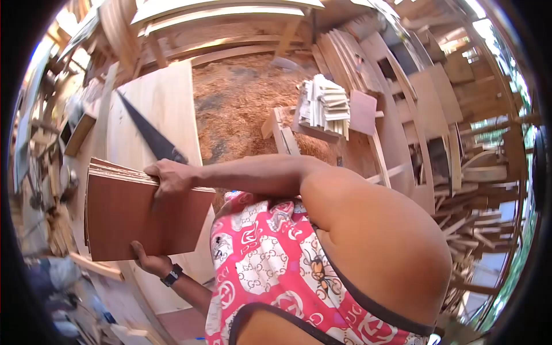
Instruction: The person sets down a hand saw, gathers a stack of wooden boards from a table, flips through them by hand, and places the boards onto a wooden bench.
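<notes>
Fingers of right hand [172, 179] grasping upper edge of plywood panel stack [146, 221]; fingers of left hand [152, 263] grasping lower edge, thumb on reddish-brown face, other fingertips hidden by stack. Saw handle partly hidden by right hand; left forearm partly hidden behind patterned shirt [259, 247]. Stack between hands, above pale board [167, 95] bearing handsaw [146, 126]. Background edges blurred.

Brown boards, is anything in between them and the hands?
Nothing visible. The bare right hand grips the brown boards at one edge, the left hand at the opposite edge. The saw lies near the right hand, not in between.
</notes>
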Demonstrator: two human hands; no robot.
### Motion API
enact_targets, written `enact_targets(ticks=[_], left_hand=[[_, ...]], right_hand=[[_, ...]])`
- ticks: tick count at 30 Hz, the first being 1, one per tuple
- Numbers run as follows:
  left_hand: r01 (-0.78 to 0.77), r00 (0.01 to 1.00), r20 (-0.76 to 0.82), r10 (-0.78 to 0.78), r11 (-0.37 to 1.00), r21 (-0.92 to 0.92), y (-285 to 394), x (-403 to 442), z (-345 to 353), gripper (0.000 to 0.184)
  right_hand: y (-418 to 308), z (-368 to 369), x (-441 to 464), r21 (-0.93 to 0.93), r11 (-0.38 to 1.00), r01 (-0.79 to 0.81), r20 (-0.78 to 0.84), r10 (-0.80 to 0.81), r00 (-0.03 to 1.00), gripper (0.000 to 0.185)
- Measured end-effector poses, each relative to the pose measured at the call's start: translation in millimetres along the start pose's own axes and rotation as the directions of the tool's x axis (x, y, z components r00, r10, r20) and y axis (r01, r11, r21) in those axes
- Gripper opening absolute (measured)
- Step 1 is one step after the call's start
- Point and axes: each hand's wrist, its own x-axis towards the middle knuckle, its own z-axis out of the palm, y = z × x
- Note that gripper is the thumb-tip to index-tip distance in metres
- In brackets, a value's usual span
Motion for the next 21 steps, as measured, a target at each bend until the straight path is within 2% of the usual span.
enact_targets(ticks=[1,2,5,6,7,8,9,10,11,12,13,14,15,16,20,21], left_hand=[[0.023,0.999,0.041,-0.023,1.0,-0.003,13.4,-10.8,7.2,0.062],[0.028,0.997,0.073,-0.029,0.999,0.023,13.4,-7.6,11.7,0.062],[0.11,0.96,0.244,-0.141,0.985,0.136,-1.0,8.7,37.7,0.065],[0.176,0.93,0.295,-0.217,0.971,0.159,-5.0,10.3,59.9,0.067],[0.234,0.898,0.336,-0.285,0.955,0.185,-4.2,7.7,84.1,0.069],[0.225,0.883,0.371,-0.289,0.952,0.208,-14.3,4.9,118.0,0.069],[0.285,0.862,0.368,-0.349,0.934,0.216,-22.8,-2.6,153.1,0.068],[0.343,0.838,0.366,-0.406,0.912,0.225,-30.6,-9.8,189.3,0.068],[0.332,0.822,0.399,-0.407,0.911,0.245,-36.7,-16.2,224.0,0.068],[0.466,0.703,0.497,-0.508,0.858,0.216,-4.0,-29.3,204.3,0.065],[0.579,0.565,0.569,-0.597,0.779,0.242,-0.7,-45.3,227.0,0.062],[0.571,0.551,0.581,-0.599,0.778,0.261,-7.4,-53.1,254.5,0.062],[0.464,0.589,0.581,-0.562,0.824,0.327,-20.2,-54.8,277.4,0.059],[0.35,0.625,0.584,-0.518,0.855,0.383,-32.7,-56.2,298.5,0.056],[0.354,0.507,0.599,-0.62,0.783,0.511,-76.0,-54.3,355.9,0.053],[0.294,0.478,0.6,-0.641,0.761,0.578,-86.1,-62.0,369.0,0.052]], right_hand=[[-32.0,-3.6,-24.9,0.036,0.997,-0.071,-0.037,0.072,0.997,0.062],[-25.8,-12.2,-37.0,0.037,0.999,-0.018,-0.1,0.021,0.995,0.068],[-13.3,-44.1,-82.0,0.101,0.995,-0.002,-0.232,0.026,0.972,0.073],[-8.0,-62.3,-101.1,0.104,0.986,-0.129,-0.264,0.152,0.953,0.074],[1.6,-75.1,-118.5,0.118,0.986,-0.119,-0.305,0.151,0.94,0.074],[24.3,-99.0,-133.6,0.149,0.977,-0.155,-0.242,0.188,0.952,0.075],[43.1,-122.3,-149.4,0.176,0.966,-0.191,-0.181,0.222,0.958,0.076],[52.6,-137.2,-167.8,0.308,0.924,-0.228,-0.249,0.31,0.918,0.075],[61.4,-147.1,-184.9,0.438,0.865,-0.246,-0.295,0.397,0.869,0.073],[22.0,-115.5,-201.1,0.42,0.874,-0.245,-0.347,0.404,0.846,0.066],[21.7,-124.1,-218.6,0.426,0.875,-0.23,-0.368,0.4,0.839,0.066],[36.8,-135.7,-231.5,0.539,0.827,-0.159,-0.401,0.417,0.816,0.064],[58.1,-143.8,-239.0,0.631,0.772,-0.077,-0.432,0.432,0.791,0.063],[64.0,-155.2,-244.2,0.599,0.799,-0.054,-0.488,0.418,0.766,0.058],[79.2,-179.9,-282.8,0.697,0.712,0.082,-0.549,0.458,0.699,0.049],[100.6,-184.1,-293.7,0.712,0.684,0.159,-0.582,0.449,0.678,0.052]])
